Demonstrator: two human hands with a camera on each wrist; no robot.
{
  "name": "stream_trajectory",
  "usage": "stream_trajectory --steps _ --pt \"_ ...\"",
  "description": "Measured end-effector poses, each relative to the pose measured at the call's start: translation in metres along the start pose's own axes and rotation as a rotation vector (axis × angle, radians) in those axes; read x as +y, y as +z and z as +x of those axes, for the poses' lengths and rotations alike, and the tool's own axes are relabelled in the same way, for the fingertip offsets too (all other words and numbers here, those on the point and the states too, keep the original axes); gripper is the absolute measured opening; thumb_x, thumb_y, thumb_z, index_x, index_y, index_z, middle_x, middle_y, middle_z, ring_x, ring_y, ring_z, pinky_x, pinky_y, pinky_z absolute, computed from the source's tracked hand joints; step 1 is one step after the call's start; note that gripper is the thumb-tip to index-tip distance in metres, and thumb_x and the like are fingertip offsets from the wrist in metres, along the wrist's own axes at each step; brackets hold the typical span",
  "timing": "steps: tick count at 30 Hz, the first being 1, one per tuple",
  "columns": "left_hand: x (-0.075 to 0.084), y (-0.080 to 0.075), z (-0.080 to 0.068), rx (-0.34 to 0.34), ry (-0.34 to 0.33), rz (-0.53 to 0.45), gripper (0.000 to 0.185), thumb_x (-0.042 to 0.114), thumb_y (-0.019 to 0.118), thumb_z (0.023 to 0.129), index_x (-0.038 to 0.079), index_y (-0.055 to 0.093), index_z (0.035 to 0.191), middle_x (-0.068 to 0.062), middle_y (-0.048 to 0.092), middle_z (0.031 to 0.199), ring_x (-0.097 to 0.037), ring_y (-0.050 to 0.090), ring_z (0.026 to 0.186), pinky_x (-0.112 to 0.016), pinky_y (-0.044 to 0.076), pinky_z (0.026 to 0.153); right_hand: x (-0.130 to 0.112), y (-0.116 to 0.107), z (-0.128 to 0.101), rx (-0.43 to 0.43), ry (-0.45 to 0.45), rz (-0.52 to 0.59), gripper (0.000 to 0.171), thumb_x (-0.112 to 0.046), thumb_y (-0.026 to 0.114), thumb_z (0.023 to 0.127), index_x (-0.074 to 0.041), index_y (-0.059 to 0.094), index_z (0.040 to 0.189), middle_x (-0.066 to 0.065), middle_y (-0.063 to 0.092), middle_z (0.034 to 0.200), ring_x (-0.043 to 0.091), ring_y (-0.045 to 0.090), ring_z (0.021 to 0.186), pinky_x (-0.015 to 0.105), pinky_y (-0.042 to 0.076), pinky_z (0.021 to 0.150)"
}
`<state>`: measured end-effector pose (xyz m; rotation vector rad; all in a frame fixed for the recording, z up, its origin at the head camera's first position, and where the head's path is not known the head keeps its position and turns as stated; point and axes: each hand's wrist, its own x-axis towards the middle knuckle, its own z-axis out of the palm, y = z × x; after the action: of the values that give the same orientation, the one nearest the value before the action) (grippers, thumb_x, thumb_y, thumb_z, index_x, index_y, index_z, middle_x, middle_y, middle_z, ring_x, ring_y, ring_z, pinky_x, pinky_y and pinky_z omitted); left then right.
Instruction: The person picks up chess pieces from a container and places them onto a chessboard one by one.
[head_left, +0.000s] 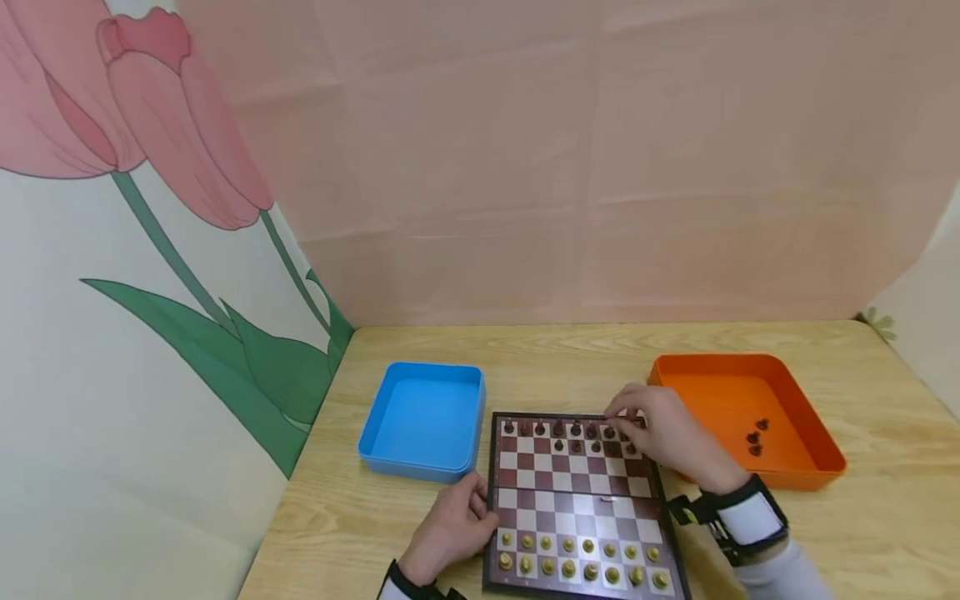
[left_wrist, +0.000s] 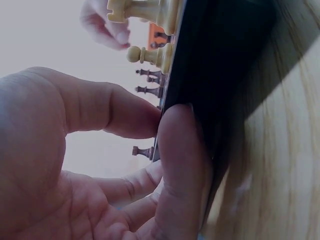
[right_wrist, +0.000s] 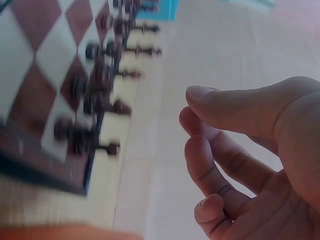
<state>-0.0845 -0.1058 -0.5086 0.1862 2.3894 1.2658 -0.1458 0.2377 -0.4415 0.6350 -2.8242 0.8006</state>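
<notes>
A magnetic-style chessboard (head_left: 566,479) lies on the table with dark chess pieces (head_left: 575,428) at its far end and two rows of gold-coloured pieces (head_left: 568,569) at its near end. My left hand (head_left: 453,521) grips the board's left edge; the left wrist view shows thumb and finger pinching the rim beside a light pawn (left_wrist: 150,56). Over the far right corner hovers my right hand (head_left: 663,429), hiding some dark pieces there. In the right wrist view its thumb and loosely bent fingers (right_wrist: 200,155) hold nothing, apart from the dark rook-corner pieces (right_wrist: 107,148).
An orange box (head_left: 810,417) with three dark pieces (head_left: 756,437) inside stands right of the board, close to my right forearm. On the left is a blue box (head_left: 423,425) with its floor bare. A pink wall covering (head_left: 570,208) rises behind the table.
</notes>
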Motion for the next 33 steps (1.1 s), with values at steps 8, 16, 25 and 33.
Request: stream_trajectory --steps 8,16,25,33 --pt "0.001 0.000 0.000 -0.004 -0.018 0.003 0.017 0.014 0.073 0.095 0.012 0.061 0.107 -0.003 0.062 0.086 -0.020 0.058 0.076 -0.032 0.046 0.060 0.022 -0.027 -0.012 0.066 0.057 -0.037 0.019 0.002 0.084 0.088 -0.012 0.081 0.101 0.000 0.071 0.093 0.016 0.059 0.080 0.026 0.055 0.065" --pt "0.002 0.000 0.000 -0.004 -0.018 0.010 0.018 0.013 0.072 0.095 0.012 0.060 0.107 -0.003 0.062 0.087 -0.020 0.058 0.076 -0.032 0.045 0.060 0.055 -0.047 -0.026 0.019 0.209 -0.061 0.013 -0.007 0.082 0.094 -0.004 0.080 0.106 0.007 0.074 0.095 0.022 0.065 0.082 0.028 0.054 0.062" --pt "0.002 -0.002 -0.002 0.009 -0.012 0.034 0.017 0.014 0.071 0.094 0.012 0.060 0.107 -0.002 0.062 0.086 -0.020 0.058 0.075 -0.031 0.045 0.061 0.098 -0.065 -0.047 -0.101 0.368 -0.048 0.020 -0.009 0.074 0.098 0.002 0.076 0.115 0.015 0.076 0.095 0.017 0.063 0.062 0.030 0.051 0.050" --pt "0.003 -0.001 -0.001 0.001 -0.013 0.029 0.018 0.014 0.072 0.095 0.011 0.060 0.108 -0.003 0.062 0.086 -0.020 0.058 0.077 -0.031 0.046 0.061 0.121 -0.070 -0.058 -0.150 0.416 -0.122 0.021 -0.009 0.075 0.096 0.008 0.073 0.109 0.017 0.073 0.087 0.017 0.065 0.062 0.037 0.054 0.058"
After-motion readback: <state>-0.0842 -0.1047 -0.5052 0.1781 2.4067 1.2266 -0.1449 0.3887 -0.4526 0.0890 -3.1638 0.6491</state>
